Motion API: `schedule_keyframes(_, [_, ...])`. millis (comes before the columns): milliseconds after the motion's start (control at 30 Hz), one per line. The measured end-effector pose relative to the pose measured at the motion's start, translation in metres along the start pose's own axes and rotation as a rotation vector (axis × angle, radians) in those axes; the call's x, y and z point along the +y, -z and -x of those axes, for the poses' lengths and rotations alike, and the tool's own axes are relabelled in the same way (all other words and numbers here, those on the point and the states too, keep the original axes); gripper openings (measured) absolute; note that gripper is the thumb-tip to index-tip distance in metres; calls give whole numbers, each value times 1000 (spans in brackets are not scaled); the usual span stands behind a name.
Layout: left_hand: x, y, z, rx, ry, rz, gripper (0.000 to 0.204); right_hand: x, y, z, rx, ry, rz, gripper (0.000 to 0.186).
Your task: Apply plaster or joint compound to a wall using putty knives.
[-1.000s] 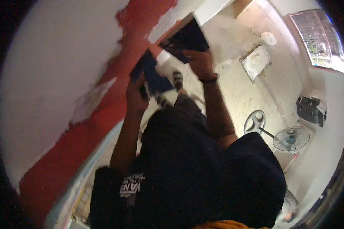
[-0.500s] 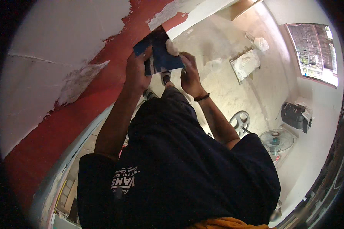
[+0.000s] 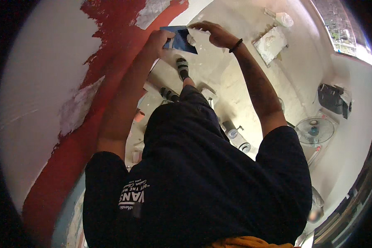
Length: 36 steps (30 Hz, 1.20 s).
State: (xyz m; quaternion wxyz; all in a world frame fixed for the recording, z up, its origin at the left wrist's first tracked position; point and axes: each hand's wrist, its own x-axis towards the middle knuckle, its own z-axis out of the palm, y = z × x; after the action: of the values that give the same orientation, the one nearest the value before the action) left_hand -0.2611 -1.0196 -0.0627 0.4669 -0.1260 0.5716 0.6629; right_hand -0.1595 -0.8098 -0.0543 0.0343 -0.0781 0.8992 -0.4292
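My left hand (image 3: 158, 41) grips a flat blue plastering blade (image 3: 181, 38) by its left side, with the thumb lying over its face. A lump of white putty (image 3: 191, 40) sticks near the blade's right edge, and a paler smear shows by the thumb. Just right of the blade, my right hand (image 3: 220, 35) is raised with its fingers stretched out toward the blade's far corner. Pale spots show at these fingertips; I see no tool in that hand. The red wall with patches of white plaster (image 3: 111, 45) stands close at my left.
My sandalled feet (image 3: 182, 68) stand on the pale floor. A putty-smeared board (image 3: 271, 43) lies ahead to the right. Along the right wall are a black box-like object (image 3: 332, 99) and a fan (image 3: 315, 131). Grey round weights (image 3: 231, 130) lie beside my right leg.
My right hand has come off the blade's right edge and moved away to the right, its fingers now extended. The left hand and blade have moved farther forward in view.
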Motion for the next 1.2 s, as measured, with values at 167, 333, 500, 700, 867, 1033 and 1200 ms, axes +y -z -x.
schedule_keyframes(167, [0,-6,-53,85,-24,-366,9,29,-28,27,-40,-146,-164,71])
schedule_keyframes(333, [-21,30,-129,-599,-562,-1036,22,41,-63,52,-81,-304,-314,65])
schedule_keyframes(500, [-16,40,-191,-780,-587,-1218,15,25,-76,57,-38,-349,-725,71])
schedule_keyframes(700, [-7,-25,-190,-260,379,-811,16,15,-82,84,92,-443,-1035,62])
schedule_keyframes(867, [-72,82,-197,-157,164,-1187,28,-57,-103,82,349,211,-1850,68])
schedule_keyframes(1033, [-133,177,-144,183,-465,-1683,35,-23,-94,39,490,108,-1115,53])
schedule_keyframes(1200, [-146,137,-28,73,-46,-1637,47,187,-37,20,795,-285,-547,36])
